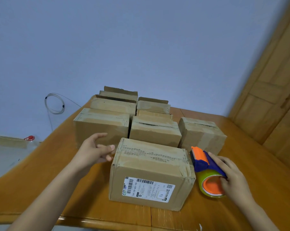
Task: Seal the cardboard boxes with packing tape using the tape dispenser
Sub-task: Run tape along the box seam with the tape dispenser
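Note:
A closed cardboard box point(150, 170) with a white shipping label on its front stands nearest me on the wooden table point(41, 189). My left hand point(95, 150) hovers at the box's top left corner, fingers spread, thumb close to the edge. My right hand point(230, 177) grips the tape dispenser point(205, 169), a blue and orange holder with a roll of clear tape, held just right of the box. Several more cardboard boxes point(155, 130) stand in rows behind it, some with flaps up at the back.
A wooden door or cabinet point(274, 97) rises at the right. A coiled thin cable point(55, 104) hangs on the pale wall at the left. A red-capped object point(29, 138) sits low at the left, beyond the table's edge.

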`<state>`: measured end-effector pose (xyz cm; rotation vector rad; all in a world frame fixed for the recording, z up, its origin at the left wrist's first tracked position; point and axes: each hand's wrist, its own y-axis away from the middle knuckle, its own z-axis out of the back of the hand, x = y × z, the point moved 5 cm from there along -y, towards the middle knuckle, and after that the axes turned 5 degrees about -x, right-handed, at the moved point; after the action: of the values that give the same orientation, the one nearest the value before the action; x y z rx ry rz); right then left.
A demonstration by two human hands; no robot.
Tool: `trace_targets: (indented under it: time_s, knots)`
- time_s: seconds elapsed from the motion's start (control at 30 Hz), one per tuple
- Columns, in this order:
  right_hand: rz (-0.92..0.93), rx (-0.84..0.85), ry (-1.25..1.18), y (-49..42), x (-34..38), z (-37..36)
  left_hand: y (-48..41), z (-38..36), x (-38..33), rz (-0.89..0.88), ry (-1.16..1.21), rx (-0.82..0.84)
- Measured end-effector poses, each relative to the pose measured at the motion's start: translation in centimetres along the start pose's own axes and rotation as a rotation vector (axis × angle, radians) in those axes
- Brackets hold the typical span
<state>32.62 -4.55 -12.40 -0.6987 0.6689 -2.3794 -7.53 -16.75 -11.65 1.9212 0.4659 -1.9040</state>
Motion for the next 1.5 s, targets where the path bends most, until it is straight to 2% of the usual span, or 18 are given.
trace_targets:
  time_s: [0.17, 0.27, 0.4, 0.47, 0.57, 0.67, 0.73, 0.83, 0.97, 1.07, 1.13, 1.23, 1.37, 1.5]
  knots:
    - [-0.036, -0.043, -0.021, 0.5, 0.2, -0.4, 0.1, -0.7, 2.3, 0.163, 0.142, 0.005]
    - [-0.065, -0.044, -0.065, 0.9, 0.2, -0.8, 0.0, -1.3, 2.9, 0.192, 0.182, 0.009]
    - [-0.095, -0.053, -0.082, 1.2, 0.0, -1.5, 0.5, -1.1, 4.3, 0.152, -0.172, 0.003]
    - [-0.101, -0.08, -0.101, 1.4, 0.2, -1.4, 0.8, -0.3, 4.7, 0.134, -0.172, -0.047]
    - [-0.113, -0.097, -0.114, 1.7, 0.5, -1.6, 1.1, 0.9, 1.6, -0.032, -0.079, -0.23]
    - [-0.133, -0.117, -0.136, 2.0, 1.0, -1.6, 2.8, -0.8, -3.6, -0.341, -0.254, -0.274]
    - [-0.143, -0.118, -0.148, 2.1, 1.4, -1.8, 5.0, -3.6, -6.4, -0.547, -0.42, -0.181]
    - [-0.151, -0.122, -0.17, 2.4, 2.6, -2.3, 7.1, -9.0, -7.5, -0.669, -0.769, 0.081]
    - [-0.131, -0.154, -0.186, 2.5, 4.6, -3.5, 6.3, -12.7, -4.5, -0.635, -1.152, 0.343]
    - [-0.14, -0.167, -0.212, 2.9, 6.0, -4.7, 5.3, -11.7, -3.1, -0.581, -1.329, 0.374]
    - [-0.138, -0.148, -0.227, 3.1, 6.2, -4.8, 5.1, -11.1, -2.9, -0.555, -1.362, 0.405]
    - [-0.028, -0.184, -0.134, 2.2, 5.9, -2.8, 5.2, -11.0, -2.9, -0.543, -1.359, 0.428]
    - [0.08, -0.21, 0.077, -0.4, 7.3, 0.8, 4.9, -11.1, -2.9, -0.542, -1.336, 0.411]
    - [0.106, -0.187, 0.103, -3.1, 9.2, 2.9, 5.1, -11.0, -3.1, -0.547, -1.282, 0.379]
